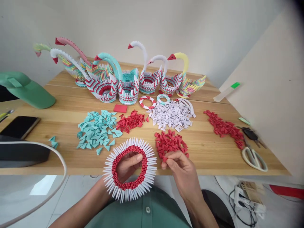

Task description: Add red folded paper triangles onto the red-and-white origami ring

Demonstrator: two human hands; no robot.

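Observation:
My left hand (128, 164) holds a ring of folded paper pieces (115, 180), red on the inside with white points fanning outward. Its thumb shows through the ring's opening, while the other fingers are partly hidden behind the ring. To the right, my right hand (181, 167) pinches a small red folded piece (164, 159) at the near edge of a red pile (169, 142). Beyond the ring lie a turquoise pile (95, 129), a smaller red pile (130, 122) and a white pile (172, 114) of folded pieces.
Several paper swans (104, 88) stand at the back of the wooden table (204, 158). A green visor (30, 91), a phone (19, 126) and a white cable (63, 161) are on the left. Scissors (254, 158), keys (250, 133) and another red pile (223, 126) lie right.

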